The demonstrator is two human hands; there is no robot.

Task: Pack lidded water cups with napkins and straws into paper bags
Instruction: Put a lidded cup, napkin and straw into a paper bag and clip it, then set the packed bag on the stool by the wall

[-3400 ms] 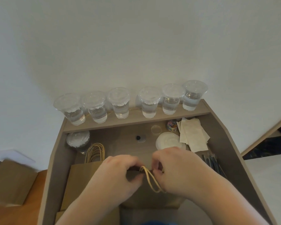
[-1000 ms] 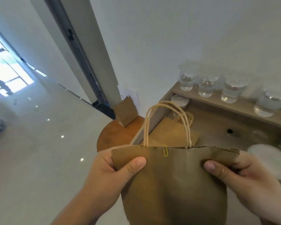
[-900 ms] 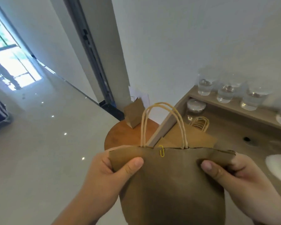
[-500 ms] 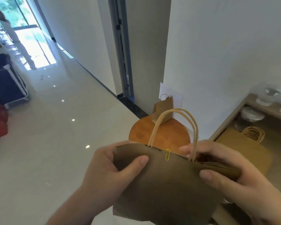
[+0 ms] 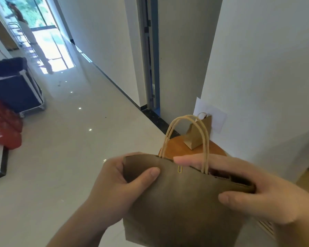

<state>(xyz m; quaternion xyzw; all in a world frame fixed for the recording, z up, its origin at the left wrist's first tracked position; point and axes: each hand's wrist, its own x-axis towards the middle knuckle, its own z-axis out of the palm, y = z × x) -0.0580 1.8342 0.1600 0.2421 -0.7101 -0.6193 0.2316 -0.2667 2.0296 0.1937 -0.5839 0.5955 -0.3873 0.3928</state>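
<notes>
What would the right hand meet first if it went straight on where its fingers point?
Probably the handles of the paper bag, near their left root, then the left hand; depth unclear.

A shiny white floor (image 5: 61,157) runs down a long hall to a bright window (image 5: 45,38), where 1 person (image 5: 25,25) stands. On the left is 1 dark blue cart (image 5: 12,90) on wheels, with red bags (image 5: 4,129) near it. 1 round brown table (image 5: 178,147) stands by the white wall (image 5: 266,68), below a white paper (image 5: 217,118) stuck there.
</notes>
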